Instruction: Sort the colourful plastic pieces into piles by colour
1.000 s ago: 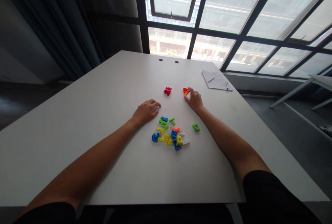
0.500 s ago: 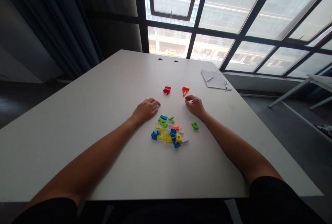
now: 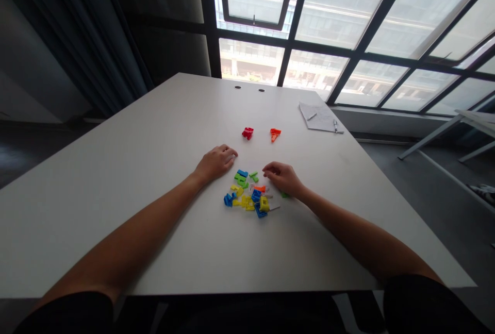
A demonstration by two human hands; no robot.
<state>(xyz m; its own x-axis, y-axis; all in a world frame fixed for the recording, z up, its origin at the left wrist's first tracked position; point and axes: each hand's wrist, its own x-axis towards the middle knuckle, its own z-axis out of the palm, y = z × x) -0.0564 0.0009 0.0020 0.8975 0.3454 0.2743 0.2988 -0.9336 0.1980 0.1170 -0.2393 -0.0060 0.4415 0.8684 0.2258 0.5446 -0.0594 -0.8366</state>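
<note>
Resting on the white table, my left hand (image 3: pixel 216 161) has its fingers bent and drawn together, with a pale bit showing at the fingertips that I cannot make out. My right hand (image 3: pixel 284 177) hovers at the right side of a pile of small plastic pieces (image 3: pixel 247 201), fingers loosely curled with nothing visible in them. Blue, yellow, green, orange and whitish pieces make up the pile. Nearest that hand's fingertips is a light green piece (image 3: pixel 253 176). Another green piece (image 3: pixel 285 195) is mostly hidden below the right hand. Farther off lie a red piece (image 3: pixel 248 133) and an orange piece (image 3: pixel 275 134), apart from each other.
Paper sheets (image 3: pixel 319 117) with pens on them lie at the table's far right edge. Two round holes (image 3: pixel 249 88) sit near the far end of the table (image 3: pixel 154 138). Beyond are large windows, a dark curtain on the left and another table on the right.
My right hand has moved back from beside the orange piece toward the pile, now covering most of the separate green piece. My left hand has hardly moved.
</note>
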